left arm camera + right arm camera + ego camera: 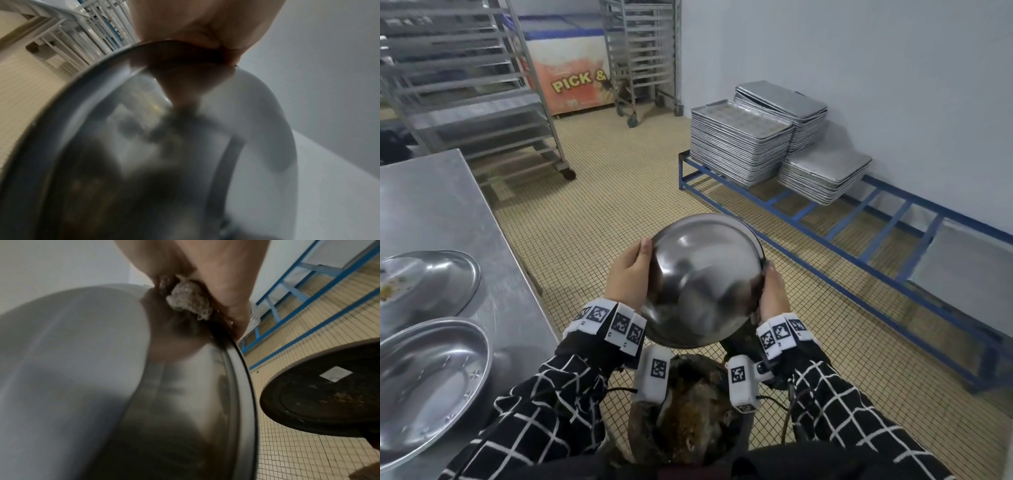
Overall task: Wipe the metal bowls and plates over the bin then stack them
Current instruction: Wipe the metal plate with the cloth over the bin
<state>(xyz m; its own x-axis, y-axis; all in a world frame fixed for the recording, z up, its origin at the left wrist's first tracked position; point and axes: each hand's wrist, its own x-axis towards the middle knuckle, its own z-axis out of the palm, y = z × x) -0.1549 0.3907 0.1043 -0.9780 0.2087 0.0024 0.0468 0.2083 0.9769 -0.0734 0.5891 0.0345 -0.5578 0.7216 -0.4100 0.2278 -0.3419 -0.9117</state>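
So over on the steel counter (431, 205) there are two more metal dishes (424, 387) waiting, one with food bits in it. The bowl (702, 281) is held up on edge right above the bin (688, 421), which is full of brown scraps. Left hand (628, 274) has its grip on the rim, thumb over the edge. Right hand (774, 291) is at the opposite rim with a grubby scrub pad (188, 298) bunched in its grip, pressed to the metal. Looks like mid-wipe to me. Next I'd guess: finish round the rim, then carry it to the counter to stack.
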